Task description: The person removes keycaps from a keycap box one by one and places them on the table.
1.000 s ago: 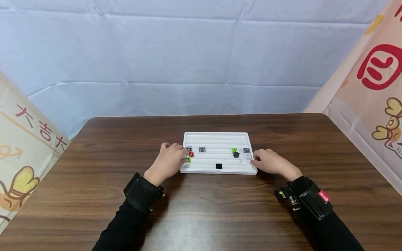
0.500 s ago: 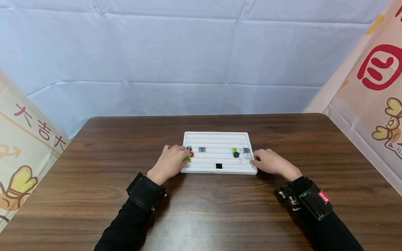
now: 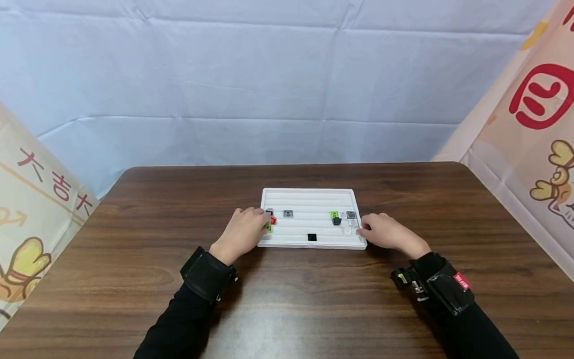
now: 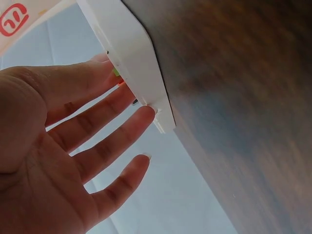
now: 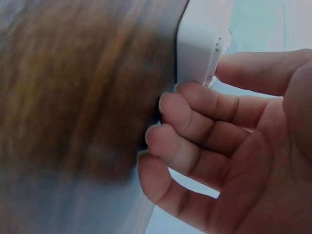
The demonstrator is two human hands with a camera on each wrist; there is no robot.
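We find the white tray [image 3: 309, 199] on the wooden table [image 3: 314, 304], between both hands. The right hand [image 3: 391, 233] pinches its right edge, thumb at the rim, fingers curled. The left hand [image 3: 242, 233] has its outer fingers loosely spread, its thumb over the left edge beside a green piece [image 3: 269, 228] and a red piece [image 3: 273, 220]; whether it grips either, we cannot tell.

I can read 大, 吉 and 大 in dark red characters [image 3: 61, 187] on the pale cloth [image 3: 40, 214] beyond the left edge of the table [image 3: 314, 294]. Past its right edge, a pinkish cloth [image 3: 511, 169] bears a large rounded red sign [image 3: 544, 90] I cannot decipher. White lettering on the red tag [image 3: 462, 280] of the right wrist strap [image 3: 450, 295] is too small for me.
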